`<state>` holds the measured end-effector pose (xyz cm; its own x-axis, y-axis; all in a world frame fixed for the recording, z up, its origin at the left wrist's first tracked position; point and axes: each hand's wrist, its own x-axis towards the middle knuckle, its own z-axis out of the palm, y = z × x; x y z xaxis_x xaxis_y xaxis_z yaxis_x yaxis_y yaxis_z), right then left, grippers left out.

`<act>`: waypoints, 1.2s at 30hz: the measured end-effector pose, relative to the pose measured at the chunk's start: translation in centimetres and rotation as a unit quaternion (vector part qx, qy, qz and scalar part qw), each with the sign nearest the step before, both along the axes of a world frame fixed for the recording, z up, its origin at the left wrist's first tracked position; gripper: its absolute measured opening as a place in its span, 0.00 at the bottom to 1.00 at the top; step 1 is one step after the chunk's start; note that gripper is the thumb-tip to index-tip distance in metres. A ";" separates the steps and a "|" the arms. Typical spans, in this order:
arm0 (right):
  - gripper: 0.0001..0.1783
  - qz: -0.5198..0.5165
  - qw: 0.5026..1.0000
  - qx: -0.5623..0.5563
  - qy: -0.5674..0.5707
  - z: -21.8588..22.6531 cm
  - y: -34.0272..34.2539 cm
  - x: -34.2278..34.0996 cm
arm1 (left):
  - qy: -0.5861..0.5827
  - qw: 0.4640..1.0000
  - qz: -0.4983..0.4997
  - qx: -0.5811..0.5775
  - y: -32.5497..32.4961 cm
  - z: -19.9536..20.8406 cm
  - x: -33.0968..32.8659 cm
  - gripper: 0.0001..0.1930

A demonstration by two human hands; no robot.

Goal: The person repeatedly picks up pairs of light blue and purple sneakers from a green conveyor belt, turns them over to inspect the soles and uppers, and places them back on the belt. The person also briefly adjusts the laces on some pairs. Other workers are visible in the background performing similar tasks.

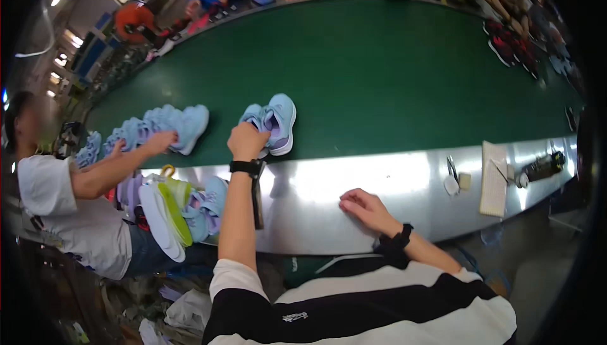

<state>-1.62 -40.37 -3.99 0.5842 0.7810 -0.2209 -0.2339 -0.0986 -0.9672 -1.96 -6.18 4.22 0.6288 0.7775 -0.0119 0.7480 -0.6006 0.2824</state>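
My left hand point(248, 141) is closed at the heel end of a pair of light blue sneakers point(282, 123) with lilac linings. The pair stands side by side on the green conveyor belt point(379, 79), close to its near edge. Part of the left-hand shoe is hidden behind my fingers. Over the shiny metal ledge point(303, 209) in front of me, my right hand point(368, 209) rests with fingers slightly bent and thumb apart, holding nothing that I can see.
At left, a co-worker point(82, 206) reaches to a row of light blue sneakers point(183, 127). Insoles point(161, 221) and more sneakers point(205, 209) lie by the ledge. To the right are a notepad point(493, 180) and a dark bottle point(542, 168). People across the belt handle dark shoes point(511, 48).
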 end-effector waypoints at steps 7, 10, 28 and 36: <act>0.31 -0.077 0.951 -0.117 -0.276 3.7 -7.4 0.8 | -0.165 0.896 -0.139 -0.389 -17.8 0.6 -12.5 0.16; 0.36 -0.063 0.963 -0.133 -0.227 4.7 -9.3 0.5 | -0.199 0.902 -0.081 -0.374 -19.8 -1.4 -13.9 0.25; 0.29 -0.115 0.977 -0.101 -0.145 1.8 -7.3 1.3 | -0.263 0.838 -0.084 -0.471 -21.6 -5.7 -13.1 0.31; 0.27 -0.129 0.986 0.029 0.102 2.1 -7.3 1.6 | -0.326 0.720 -0.029 -0.611 -20.5 -7.4 -13.9 0.21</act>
<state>-0.06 -47.68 -1.85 0.7126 0.6272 -0.3143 -0.4344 0.0428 -0.8997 -15.86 -26.65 -3.16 0.8413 0.4087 -0.3537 0.2010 0.3709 0.9067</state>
